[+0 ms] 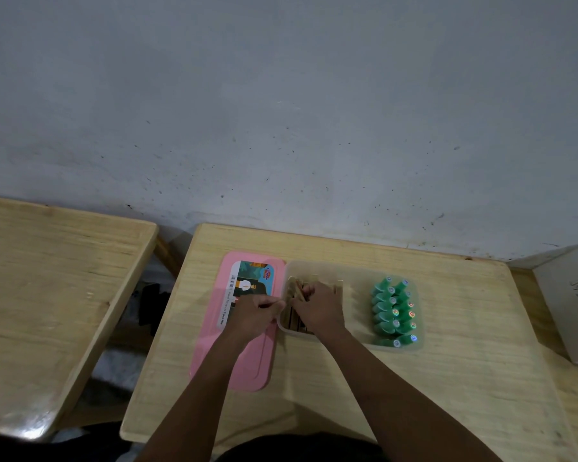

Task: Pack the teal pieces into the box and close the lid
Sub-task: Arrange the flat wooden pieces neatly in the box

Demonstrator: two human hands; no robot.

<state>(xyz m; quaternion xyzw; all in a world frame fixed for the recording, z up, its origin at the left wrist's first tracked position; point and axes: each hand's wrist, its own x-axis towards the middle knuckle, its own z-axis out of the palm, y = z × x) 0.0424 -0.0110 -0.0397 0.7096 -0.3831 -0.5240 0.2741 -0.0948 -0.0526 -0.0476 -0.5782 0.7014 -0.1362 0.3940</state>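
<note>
Left hand (256,316), grip unclear, beside right hand (317,311) clutching wooden slats (294,290) in box (361,295); pink lid (247,368) alongside.

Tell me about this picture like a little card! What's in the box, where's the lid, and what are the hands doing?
box: clear plastic box on the wooden table, lid off
lid: pink lid, flat on the table left of the box
teal pieces: two rows at the box's right end
wooden pieces: at the box's left end
left hand: at the box's left edge, fingers curled; what it holds is unclear
right hand: inside the box, gripping the wooden pieces
</note>
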